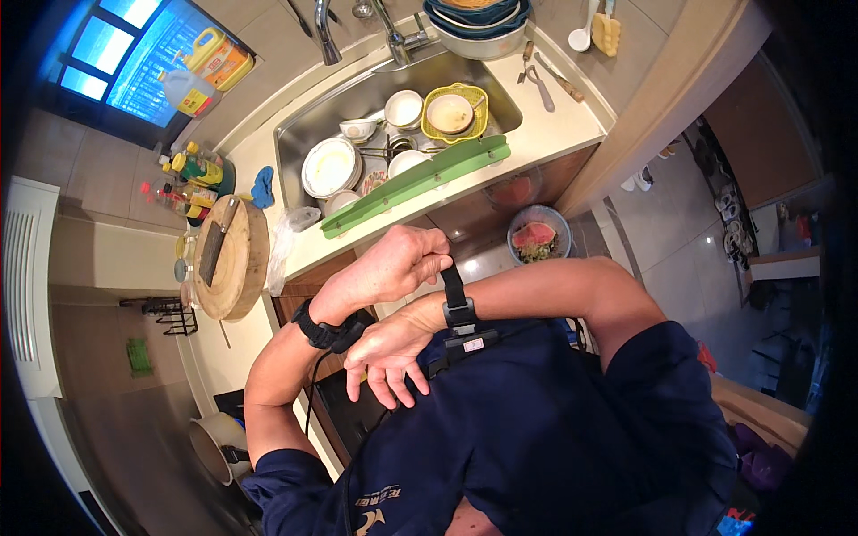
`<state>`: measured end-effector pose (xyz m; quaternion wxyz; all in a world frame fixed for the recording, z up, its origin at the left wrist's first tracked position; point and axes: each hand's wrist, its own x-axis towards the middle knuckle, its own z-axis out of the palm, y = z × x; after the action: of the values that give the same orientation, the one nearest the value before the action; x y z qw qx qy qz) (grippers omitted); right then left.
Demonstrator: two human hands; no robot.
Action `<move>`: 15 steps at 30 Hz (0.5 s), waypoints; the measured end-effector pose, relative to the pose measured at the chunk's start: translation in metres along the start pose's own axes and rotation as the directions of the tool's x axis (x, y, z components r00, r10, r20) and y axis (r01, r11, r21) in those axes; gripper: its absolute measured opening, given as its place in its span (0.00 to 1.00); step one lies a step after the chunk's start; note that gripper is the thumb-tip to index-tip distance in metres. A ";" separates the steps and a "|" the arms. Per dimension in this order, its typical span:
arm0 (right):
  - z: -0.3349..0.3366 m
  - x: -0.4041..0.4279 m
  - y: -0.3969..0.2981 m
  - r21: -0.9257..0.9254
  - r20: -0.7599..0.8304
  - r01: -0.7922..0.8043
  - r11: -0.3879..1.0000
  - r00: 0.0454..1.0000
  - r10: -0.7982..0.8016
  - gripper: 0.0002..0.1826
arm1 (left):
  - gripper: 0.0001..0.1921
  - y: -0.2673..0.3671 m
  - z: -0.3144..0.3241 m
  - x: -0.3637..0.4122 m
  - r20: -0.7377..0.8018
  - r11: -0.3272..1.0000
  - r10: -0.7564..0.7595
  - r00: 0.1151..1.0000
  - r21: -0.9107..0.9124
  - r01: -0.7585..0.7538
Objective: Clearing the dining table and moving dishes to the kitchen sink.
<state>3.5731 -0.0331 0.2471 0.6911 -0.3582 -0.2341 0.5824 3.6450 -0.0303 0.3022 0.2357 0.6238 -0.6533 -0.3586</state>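
My left hand (409,262) pinches the loose end of a black strap (454,287) and holds it up. The strap passes through a buckle (459,313) on my right wrist, where a small black device (472,342) with a label sits. My right hand (395,352) hangs in front of my chest, palm partly showing, its fingers spread and holding nothing. A second black band (310,325) with a dark device (350,331) circles my left wrist. Both forearms cross in front of my dark blue shirt (523,429).
Beyond my hands, a steel sink (295,144) holds stacked bowls (330,167) and a yellow basket (484,124). A green splash guard (415,186) lines its front edge. Left lies a cleaver (213,251) on a round wooden board (244,268). A bin (566,231) with watermelon rind stands on the floor.
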 end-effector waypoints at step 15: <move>0.001 -0.001 0.012 0.068 0.077 0.057 0.996 0.995 -0.062 0.32 | 0.06 -0.006 0.017 0.008 0.034 0.973 -0.133 0.991 -0.185 0.137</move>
<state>3.5644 -0.0332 0.2382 0.7096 -0.3049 -0.2528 0.5828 3.6348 -0.0352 0.2854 0.2614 0.6379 -0.5752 -0.4404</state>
